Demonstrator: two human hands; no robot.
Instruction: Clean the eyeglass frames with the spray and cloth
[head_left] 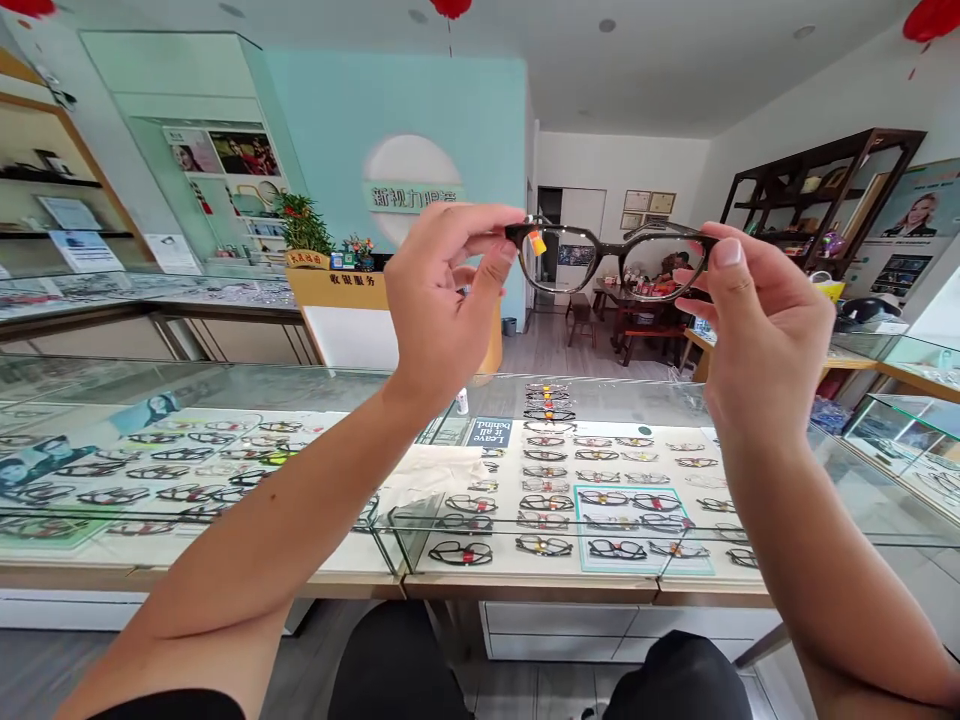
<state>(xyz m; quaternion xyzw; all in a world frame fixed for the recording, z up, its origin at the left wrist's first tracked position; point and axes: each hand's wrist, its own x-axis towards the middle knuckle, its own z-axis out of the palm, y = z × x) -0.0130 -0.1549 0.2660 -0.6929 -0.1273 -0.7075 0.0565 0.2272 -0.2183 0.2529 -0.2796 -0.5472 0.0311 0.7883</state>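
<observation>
Raised in front of me is a pair of eyeglasses (612, 252) with a black frame and clear lenses. An orange-and-yellow sticker (537, 242) is on the lens at the left. My left hand (450, 290) pinches the frame's left end between thumb and fingers. At the opposite end, my right hand (769, 320) grips the frame, thumb toward me. The glasses are held about level, above the display counter, and the temples are partly hidden behind the frame and fingers.
Below my hands runs a glass display counter (517, 565) holding rows of eyeglasses (461, 553). A cloth (427, 470) and a small white bottle (462, 402) are near its middle. Beyond stand a cashier desk (341, 335), a wooden table with benches, and a dark shelf (817, 180).
</observation>
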